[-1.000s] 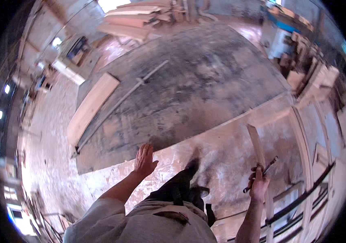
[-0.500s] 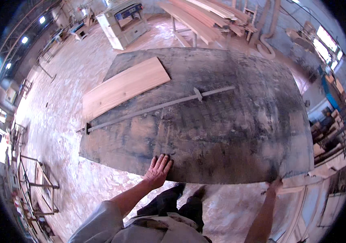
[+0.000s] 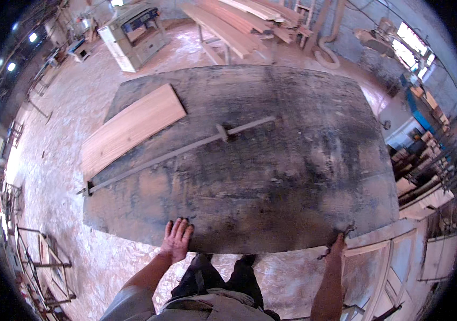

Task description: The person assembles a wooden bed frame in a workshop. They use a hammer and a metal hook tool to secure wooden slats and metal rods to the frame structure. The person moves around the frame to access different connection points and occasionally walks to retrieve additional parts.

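My left hand (image 3: 176, 241) lies on the near edge of a large dark, stained tabletop (image 3: 287, 192), its fingers stretched out flat. At the near right edge my right hand (image 3: 337, 246) is closed around a small dark metal piece (image 3: 350, 230), whose ends stick out above and below the fingers; its kind cannot be made out. A long steel bar clamp (image 3: 159, 159) lies slantwise across the left half of the tabletop, its sliding jaw (image 3: 222, 132) toward the middle. Beyond the bar rests a flat, pale wooden board (image 3: 132, 128), apart from both hands.
Wooden frames (image 3: 378, 257) stand against the right side of the table. Stacked timber (image 3: 239, 27) and a woodworking machine (image 3: 132, 40) are beyond the far edge. Wood offcuts (image 3: 426, 160) pile up at right. A metal frame stand (image 3: 49, 259) is on the floor at left.
The view has shifted, so the table and everything on it sit farther left and slightly lower. My left hand keeps its place on the edge; the metal piece at my right hand now shows more clearly.
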A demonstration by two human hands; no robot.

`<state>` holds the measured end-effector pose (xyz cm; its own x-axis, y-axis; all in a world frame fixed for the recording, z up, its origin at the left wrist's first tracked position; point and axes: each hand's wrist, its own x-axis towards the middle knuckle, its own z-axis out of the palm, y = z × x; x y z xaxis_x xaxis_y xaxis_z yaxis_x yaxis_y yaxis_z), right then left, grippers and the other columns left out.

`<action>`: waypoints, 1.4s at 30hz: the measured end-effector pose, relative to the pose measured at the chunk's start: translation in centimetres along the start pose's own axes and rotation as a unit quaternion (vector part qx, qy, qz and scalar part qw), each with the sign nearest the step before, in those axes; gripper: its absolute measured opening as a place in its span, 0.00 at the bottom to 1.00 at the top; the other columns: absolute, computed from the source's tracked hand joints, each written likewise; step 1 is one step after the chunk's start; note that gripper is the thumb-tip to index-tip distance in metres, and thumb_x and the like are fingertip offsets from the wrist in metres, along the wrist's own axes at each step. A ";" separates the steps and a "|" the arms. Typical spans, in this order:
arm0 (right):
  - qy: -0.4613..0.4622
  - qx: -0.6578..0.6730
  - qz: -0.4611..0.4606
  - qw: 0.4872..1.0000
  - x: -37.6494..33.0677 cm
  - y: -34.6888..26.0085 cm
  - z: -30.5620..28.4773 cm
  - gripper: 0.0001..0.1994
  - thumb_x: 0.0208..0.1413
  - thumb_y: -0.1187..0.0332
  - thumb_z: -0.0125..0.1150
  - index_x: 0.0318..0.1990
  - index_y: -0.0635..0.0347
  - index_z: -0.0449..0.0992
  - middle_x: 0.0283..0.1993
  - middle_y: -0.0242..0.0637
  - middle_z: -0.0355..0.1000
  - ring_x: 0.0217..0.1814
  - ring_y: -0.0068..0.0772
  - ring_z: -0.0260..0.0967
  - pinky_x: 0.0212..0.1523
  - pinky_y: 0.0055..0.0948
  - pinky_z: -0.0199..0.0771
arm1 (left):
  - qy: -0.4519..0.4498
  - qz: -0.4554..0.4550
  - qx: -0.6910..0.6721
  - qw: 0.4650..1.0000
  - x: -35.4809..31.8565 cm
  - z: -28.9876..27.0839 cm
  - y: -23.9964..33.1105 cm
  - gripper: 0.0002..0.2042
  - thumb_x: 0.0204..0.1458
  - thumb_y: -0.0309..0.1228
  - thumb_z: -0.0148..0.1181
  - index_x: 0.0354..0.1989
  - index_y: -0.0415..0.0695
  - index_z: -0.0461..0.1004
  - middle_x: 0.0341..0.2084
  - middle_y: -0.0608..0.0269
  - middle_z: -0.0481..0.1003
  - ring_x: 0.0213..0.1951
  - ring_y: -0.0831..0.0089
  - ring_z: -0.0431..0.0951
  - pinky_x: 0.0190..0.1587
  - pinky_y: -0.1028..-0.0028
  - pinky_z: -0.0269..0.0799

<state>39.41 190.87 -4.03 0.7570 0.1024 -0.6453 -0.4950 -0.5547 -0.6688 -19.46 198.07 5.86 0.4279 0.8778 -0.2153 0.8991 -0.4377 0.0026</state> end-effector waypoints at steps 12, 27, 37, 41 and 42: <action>-0.062 0.009 -0.129 0.990 -11.2 6.8 4.4 0.26 0.55 0.43 0.55 0.40 0.61 0.71 0.18 0.34 0.63 0.11 0.31 0.58 0.09 0.32 0.53 | 0.003 -0.003 0.029 1.000 -4.0 3.6 -9.6 0.31 0.46 0.30 0.51 0.61 0.35 0.57 0.64 0.42 0.52 0.68 0.47 0.46 0.68 0.45 0.35; -0.376 -0.202 -0.197 0.883 -30.2 15.8 13.4 0.22 0.61 0.53 0.50 0.27 0.66 0.74 0.18 0.42 0.72 0.18 0.38 0.72 0.23 0.38 0.70 | -0.351 -0.036 0.051 0.934 -9.9 0.1 -33.8 0.48 0.40 0.36 0.63 0.67 0.31 0.40 0.68 0.40 0.41 0.70 0.49 0.35 0.70 0.56 0.36; -0.305 -0.229 -0.194 0.904 -31.0 10.9 5.4 0.23 0.62 0.53 0.49 0.28 0.66 0.76 0.20 0.40 0.73 0.21 0.31 0.71 0.27 0.33 0.71 | 0.007 0.116 -0.145 0.983 11.2 -3.0 1.9 0.39 0.49 0.41 0.61 0.65 0.34 0.50 0.66 0.44 0.49 0.69 0.49 0.45 0.69 0.54 0.39; -0.246 -0.187 -0.108 0.945 -27.5 9.6 1.3 0.22 0.60 0.52 0.52 0.26 0.65 0.74 0.19 0.34 0.70 0.20 0.24 0.67 0.24 0.30 0.68 | 0.071 0.051 -0.051 0.995 13.6 -1.2 6.8 0.40 0.48 0.44 0.58 0.65 0.34 0.50 0.67 0.43 0.47 0.69 0.47 0.43 0.68 0.49 0.35; -0.235 -0.184 -0.116 0.947 -26.0 9.3 0.5 0.22 0.60 0.53 0.53 0.25 0.65 0.74 0.18 0.34 0.70 0.21 0.24 0.67 0.23 0.29 0.68 | 0.072 0.054 -0.040 0.995 13.9 -1.4 6.6 0.40 0.48 0.44 0.58 0.65 0.34 0.50 0.67 0.43 0.46 0.69 0.47 0.42 0.68 0.49 0.35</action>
<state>14.90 183.45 6.30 0.5103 0.5657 -0.6477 -0.0913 -0.7133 -0.6949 -7.48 207.69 4.22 0.5259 0.8478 -0.0680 0.8493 -0.5190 0.0967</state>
